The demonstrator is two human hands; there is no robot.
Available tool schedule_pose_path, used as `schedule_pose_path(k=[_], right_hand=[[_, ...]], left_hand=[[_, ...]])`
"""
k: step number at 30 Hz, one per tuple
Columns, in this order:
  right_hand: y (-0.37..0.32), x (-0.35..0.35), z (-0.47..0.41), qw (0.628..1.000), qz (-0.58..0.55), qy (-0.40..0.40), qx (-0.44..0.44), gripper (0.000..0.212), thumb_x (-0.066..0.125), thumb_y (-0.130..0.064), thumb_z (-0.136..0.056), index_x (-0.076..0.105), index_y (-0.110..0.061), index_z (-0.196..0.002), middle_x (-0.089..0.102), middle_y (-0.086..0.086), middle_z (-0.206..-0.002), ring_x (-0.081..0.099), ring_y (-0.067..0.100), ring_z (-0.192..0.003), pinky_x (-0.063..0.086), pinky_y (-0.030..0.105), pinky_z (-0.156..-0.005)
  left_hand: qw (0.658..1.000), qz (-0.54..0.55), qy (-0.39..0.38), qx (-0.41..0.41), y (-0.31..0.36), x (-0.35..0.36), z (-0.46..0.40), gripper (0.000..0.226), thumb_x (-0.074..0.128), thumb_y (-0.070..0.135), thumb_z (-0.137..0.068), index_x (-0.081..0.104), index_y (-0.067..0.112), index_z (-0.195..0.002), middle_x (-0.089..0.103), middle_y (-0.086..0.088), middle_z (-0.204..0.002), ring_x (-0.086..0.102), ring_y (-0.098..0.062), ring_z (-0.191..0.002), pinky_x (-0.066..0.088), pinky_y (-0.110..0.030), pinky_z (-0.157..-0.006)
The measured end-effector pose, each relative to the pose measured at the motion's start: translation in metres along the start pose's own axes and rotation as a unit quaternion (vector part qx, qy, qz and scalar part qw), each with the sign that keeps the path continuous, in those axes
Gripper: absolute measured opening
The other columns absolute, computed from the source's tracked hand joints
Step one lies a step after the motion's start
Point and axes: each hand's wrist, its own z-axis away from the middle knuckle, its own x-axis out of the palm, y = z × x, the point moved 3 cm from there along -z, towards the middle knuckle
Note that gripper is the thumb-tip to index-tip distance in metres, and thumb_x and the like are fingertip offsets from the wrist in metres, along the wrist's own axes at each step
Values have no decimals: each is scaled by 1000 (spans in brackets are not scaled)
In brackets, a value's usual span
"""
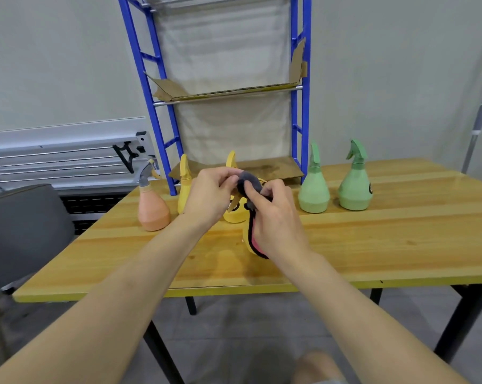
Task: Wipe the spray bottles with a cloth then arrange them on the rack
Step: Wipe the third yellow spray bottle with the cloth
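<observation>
Above the wooden table (400,245), my right hand (276,220) holds a yellow spray bottle (248,242) wrapped in a grey and pink cloth (249,184). My left hand (209,195) pinches the cloth at the bottle's top. If I rub too hard, I think the bottle could slip out and knock over the yellow bottle (235,214) standing just behind it. Nothing sits on the blue rack (305,106) yet.

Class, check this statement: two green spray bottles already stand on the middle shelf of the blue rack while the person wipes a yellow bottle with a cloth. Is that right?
Not quite. The head view shows the two green spray bottles standing on the wooden table, right of the blue rack. The rest holds: the hands wipe a yellow bottle with a cloth.
</observation>
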Motion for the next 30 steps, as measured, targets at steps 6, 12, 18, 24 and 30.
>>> schedule_pose_path(k=[6, 12, 18, 24, 30], right_hand=[[21, -8, 7, 996, -8, 7, 86, 46, 61, 3, -93, 61, -4, -139, 44, 5, -100, 49, 29, -94, 54, 48, -73], [3, -7, 3, 999, 31, -29, -10, 58, 64, 3, -92, 51, -7, -148, 45, 8, -108, 45, 26, -96, 51, 39, -71], [16, -8, 26, 997, 51, -59, -1, 57, 67, 3, -89, 58, -11, -144, 43, 6, -106, 43, 26, -94, 53, 42, -69], [15, -14, 27, 998, 20, -67, -5, 47, 63, 3, -91, 65, -11, -136, 43, 5, -103, 45, 26, -93, 53, 46, -70], [14, -20, 8, 1000, -18, 18, 11, 48, 58, 0, -95, 58, -7, -143, 44, 5, -101, 47, 22, -94, 52, 41, -70]], left_hand=[[999, -41, 8, 7, 9, -2, 4, 24, 55, 20, -106, 76, 29, -111, 76, 2, -89, 72, -16, -82, 51, -17, -59], [998, -55, 3, 12, 10, 1, 2, 26, 53, 19, -106, 76, 31, -113, 75, 1, -91, 71, -18, -84, 51, -20, -60], [999, -49, 11, 11, 11, 0, 5, 25, 53, 21, -107, 75, 29, -116, 74, 6, -96, 70, -8, -88, 47, -8, -63], [999, -41, 16, 4, 11, -2, 6, 25, 54, 21, -106, 75, 29, -117, 74, 7, -97, 70, -7, -89, 44, -6, -61], [998, -65, 20, 14, 11, 4, 3, 25, 54, 23, -106, 76, 32, -113, 74, 4, -88, 69, -10, -82, 50, -15, -57]])
